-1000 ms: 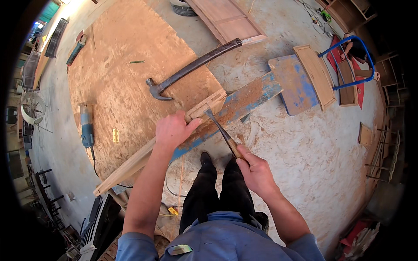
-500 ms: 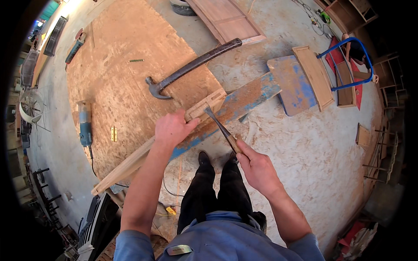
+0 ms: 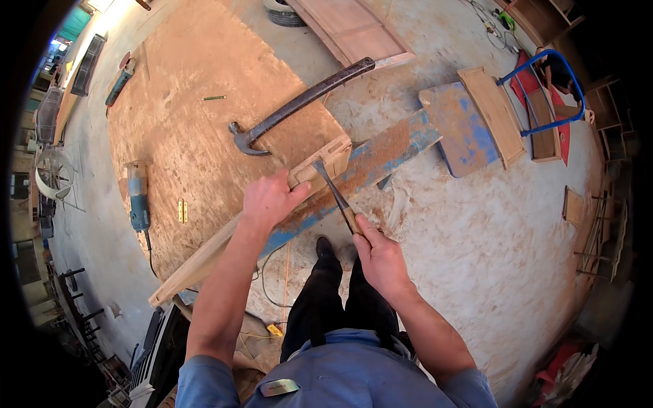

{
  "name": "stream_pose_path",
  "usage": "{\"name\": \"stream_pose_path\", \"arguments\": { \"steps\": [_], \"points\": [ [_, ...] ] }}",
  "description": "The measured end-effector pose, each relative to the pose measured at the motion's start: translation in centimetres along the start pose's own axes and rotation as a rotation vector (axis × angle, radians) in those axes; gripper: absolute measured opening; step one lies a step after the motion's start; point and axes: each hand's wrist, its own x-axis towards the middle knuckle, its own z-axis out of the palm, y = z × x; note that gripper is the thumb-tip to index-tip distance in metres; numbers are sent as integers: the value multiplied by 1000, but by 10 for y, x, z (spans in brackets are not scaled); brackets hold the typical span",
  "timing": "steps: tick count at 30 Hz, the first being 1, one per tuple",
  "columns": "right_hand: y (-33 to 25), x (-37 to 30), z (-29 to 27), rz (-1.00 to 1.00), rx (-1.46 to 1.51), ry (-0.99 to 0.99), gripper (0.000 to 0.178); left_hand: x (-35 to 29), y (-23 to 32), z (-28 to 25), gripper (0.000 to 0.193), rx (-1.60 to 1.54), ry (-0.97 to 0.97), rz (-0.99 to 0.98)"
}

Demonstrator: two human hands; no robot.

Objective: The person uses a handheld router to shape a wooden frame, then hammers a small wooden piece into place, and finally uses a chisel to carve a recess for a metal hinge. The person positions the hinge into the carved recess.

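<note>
Wood-handled dark steel chisel, gripped in right hand, has been shifted farther over pale squared wooden bar, clasped by left hand; upper face now reached

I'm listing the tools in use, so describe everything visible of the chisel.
The chisel has a slim, dark, metal-looking shaft and a brown, wood-looking handle, partly hidden by the right hand gripping it. It slants up and leftward in the picture, its tip over the pale wooden piece near its right end; whether they touch is unclear.
</note>
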Motion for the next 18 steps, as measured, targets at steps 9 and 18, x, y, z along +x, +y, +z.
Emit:
{"name": "stream_pose_path", "arguments": {
  "steps": [9,18],
  "points": [
    [8,-4,-33,-168,90,-5,41,0,2,-4,59,-9,-59,-23],
    [-34,10,-54,84,-68,-223,40,-1,2,-4,60,11,-100,-53]
  ]
}}
